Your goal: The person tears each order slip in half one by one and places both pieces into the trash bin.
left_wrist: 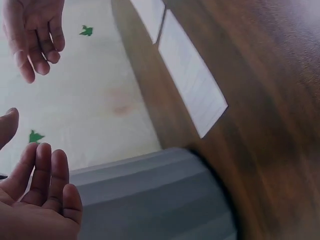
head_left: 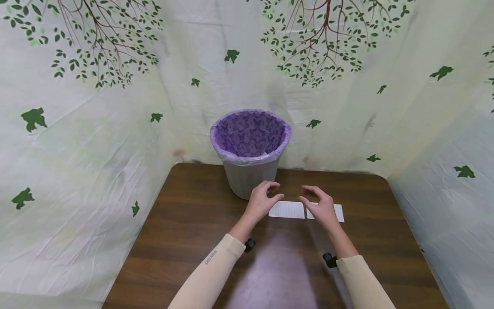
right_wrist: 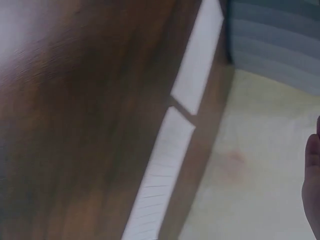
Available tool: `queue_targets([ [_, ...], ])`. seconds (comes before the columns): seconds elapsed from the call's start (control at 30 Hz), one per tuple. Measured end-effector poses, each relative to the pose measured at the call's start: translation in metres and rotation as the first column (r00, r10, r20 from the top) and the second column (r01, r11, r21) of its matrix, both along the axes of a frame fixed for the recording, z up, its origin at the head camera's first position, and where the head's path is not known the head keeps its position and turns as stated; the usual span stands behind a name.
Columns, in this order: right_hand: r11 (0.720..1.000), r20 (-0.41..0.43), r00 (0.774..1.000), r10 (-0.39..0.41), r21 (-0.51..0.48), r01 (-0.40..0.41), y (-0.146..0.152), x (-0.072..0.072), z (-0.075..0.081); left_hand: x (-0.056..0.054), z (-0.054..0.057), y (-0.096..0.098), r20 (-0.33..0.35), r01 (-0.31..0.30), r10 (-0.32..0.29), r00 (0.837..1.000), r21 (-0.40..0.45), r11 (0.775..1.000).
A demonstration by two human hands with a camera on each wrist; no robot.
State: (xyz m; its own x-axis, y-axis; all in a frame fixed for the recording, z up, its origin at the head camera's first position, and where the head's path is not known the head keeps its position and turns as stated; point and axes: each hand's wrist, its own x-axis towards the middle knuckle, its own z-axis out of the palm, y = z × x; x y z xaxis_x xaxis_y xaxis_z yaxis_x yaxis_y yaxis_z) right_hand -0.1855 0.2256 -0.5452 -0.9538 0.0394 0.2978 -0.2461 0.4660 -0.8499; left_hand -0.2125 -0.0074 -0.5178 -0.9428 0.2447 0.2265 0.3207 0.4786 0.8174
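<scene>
Bag-lined trash can (head_left: 251, 176) kinda crowds the left hand (head_left: 262, 202). Right hand (head_left: 321, 206)'s near two paper slips (head_left: 287, 210), both grips loosely spread. Counter (head_left: 370, 240) runs on rightward to its edge.

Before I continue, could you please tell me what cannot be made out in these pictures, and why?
- Inside bottom of the grey ribbed bin with purple liner: hidden by its near rim, head view.
- Part of the right white rectangular paper slip: covered by the bare right hand, head view.
- Any words on the left white rectangular paper slip: too small, head view; blurred, left wrist view.
- Hand, right wrist view: mostly cut off by right edge.
</scene>
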Motion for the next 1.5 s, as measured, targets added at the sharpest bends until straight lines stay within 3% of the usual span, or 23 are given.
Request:
queue_targets([
  [0.13,0.999,0.030,0.999,0.026,0.046,-0.027,0.002,-0.004,-0.013,-0.003,-0.009,0.003,0.006,-0.001,0.002,1.000,-0.033,0.999],
  [0.33,0.994,0.061,0.994,0.085,0.070,-0.089,0.001,-0.009,-0.031,-0.005,-0.023,0.007,0.069,0.005,0.001,0.998,-0.085,0.996],
  [0.47,0.990,0.069,0.992,0.109,0.087,-0.115,0.000,-0.011,-0.041,-0.006,-0.034,0.008,0.056,0.003,0.005,0.998,-0.147,0.989],
  [0.67,0.980,0.068,0.987,0.145,0.129,-0.152,-0.004,-0.015,-0.052,-0.009,-0.053,0.008,-0.008,-0.018,0.016,1.000,-0.301,0.954],
  [0.87,0.962,0.113,0.981,0.155,0.207,-0.176,-0.009,-0.021,-0.056,-0.013,-0.065,0.009,0.002,-0.021,0.023,1.000,-0.347,0.938],
  [1.1,0.933,0.141,0.973,0.181,0.289,-0.215,-0.012,-0.031,-0.064,-0.020,-0.077,0.014,-0.019,-0.014,0.005,1.000,-0.454,0.891],
  [1.3,0.912,0.153,0.972,0.176,0.347,-0.219,-0.013,-0.036,-0.071,-0.022,-0.085,0.018,-0.024,-0.011,0.000,1.000,-0.492,0.871],
  [1.5,0.901,0.193,0.968,0.158,0.373,-0.221,-0.017,-0.037,-0.076,-0.023,-0.092,0.022,-0.033,-0.017,-0.002,0.999,-0.551,0.834],
])
